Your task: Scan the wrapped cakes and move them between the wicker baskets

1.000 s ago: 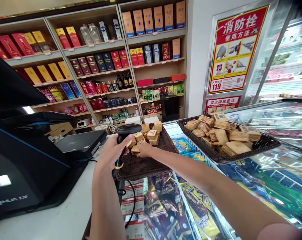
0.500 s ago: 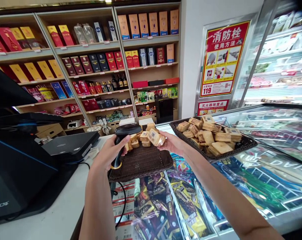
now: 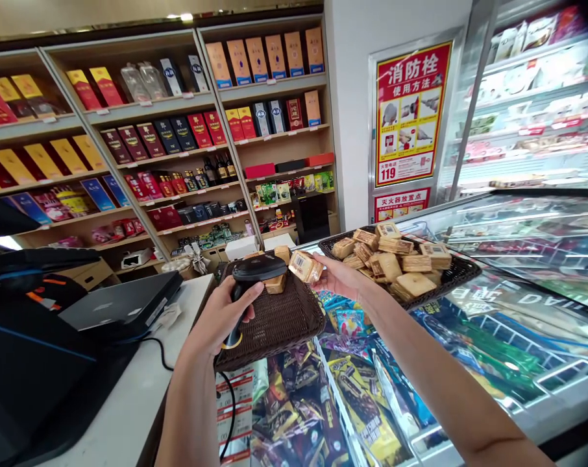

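Observation:
My left hand is wrapped round the grip of a black barcode scanner, whose head points right. Between the fingers of my right hand is a small wrapped biscuit pack, with a barcode showing on its label. The pack is just right of the scanner head, apart from it. Below both hands lies a dark brown woven basket, with a few similar packs at its far end, partly hidden by the scanner. A second woven basket to the right is heaped with such packs.
Both baskets rest on a glass-topped freezer full of bagged ice creams. At left, a white counter carries a black till and a flat black device. The scanner's cable hangs in front. Shelves of boxes stand behind.
The scanner head has come closer to the pack in my right hand and now covers more of the packs behind it. The view has shifted somewhat to the right.

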